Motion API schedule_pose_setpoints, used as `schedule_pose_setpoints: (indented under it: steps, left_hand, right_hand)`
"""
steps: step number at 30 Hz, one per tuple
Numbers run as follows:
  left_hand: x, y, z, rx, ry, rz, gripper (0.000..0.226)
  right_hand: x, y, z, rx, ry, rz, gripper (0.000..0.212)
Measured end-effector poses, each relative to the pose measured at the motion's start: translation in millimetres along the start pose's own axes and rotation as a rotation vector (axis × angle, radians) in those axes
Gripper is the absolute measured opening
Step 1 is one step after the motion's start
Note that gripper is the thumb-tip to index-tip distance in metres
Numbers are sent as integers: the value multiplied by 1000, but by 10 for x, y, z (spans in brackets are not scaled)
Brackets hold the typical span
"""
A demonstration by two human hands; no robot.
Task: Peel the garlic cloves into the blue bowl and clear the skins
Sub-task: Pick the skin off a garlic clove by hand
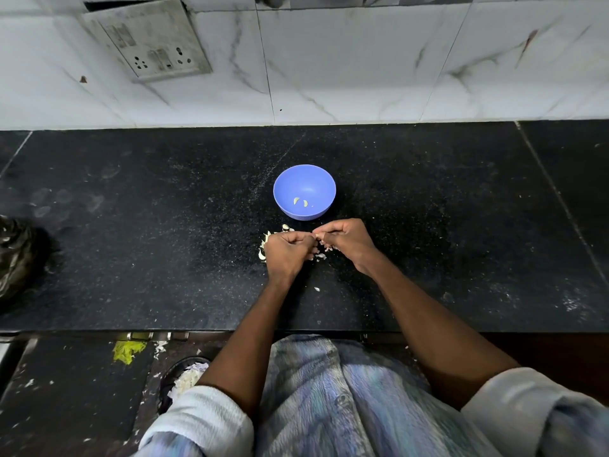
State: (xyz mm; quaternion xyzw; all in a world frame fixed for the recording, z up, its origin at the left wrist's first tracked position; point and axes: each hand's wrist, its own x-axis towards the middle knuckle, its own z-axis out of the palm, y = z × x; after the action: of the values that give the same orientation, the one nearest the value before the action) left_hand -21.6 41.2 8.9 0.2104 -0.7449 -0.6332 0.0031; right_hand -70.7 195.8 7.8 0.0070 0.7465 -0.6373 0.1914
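Black speckled stone tabletop (164,225) lies before us, with the round blue plastic bowl (304,191) at its middle holding two pale peeled garlic cloves (300,202). Just in front of it our left hand (287,255) and right hand (346,240) meet, fingers curled and pinching a small clove between them, above scattered papery white skins (263,250).

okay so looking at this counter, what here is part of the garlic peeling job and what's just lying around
Part of the job:
blue bowl
peeled cloves in it
garlic pile
loose skins
left hand
right hand

Lying about:
black bag
wall socket
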Motion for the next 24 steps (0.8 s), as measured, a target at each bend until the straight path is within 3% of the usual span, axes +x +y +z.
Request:
schedule_pose_setpoints:
  steps: [7, 13, 17, 24]
  left_hand:
    - [8, -61, 23, -13, -25, -21, 9]
    - [-19, -33, 97, 47, 51, 25, 13]
    - [-32, -61, 124, 73, 54, 82, 22]
    - [-23, -23, 98, -26, 23, 78, 13]
  right_hand:
    - [7, -12, -1, -73, -2, -35, 15]
    - [11, 24, 2, -52, 3, 0, 15]
    - [15, 23, 27, -17, 0, 2, 13]
    - [27, 2, 34, 112, -2, 10, 17]
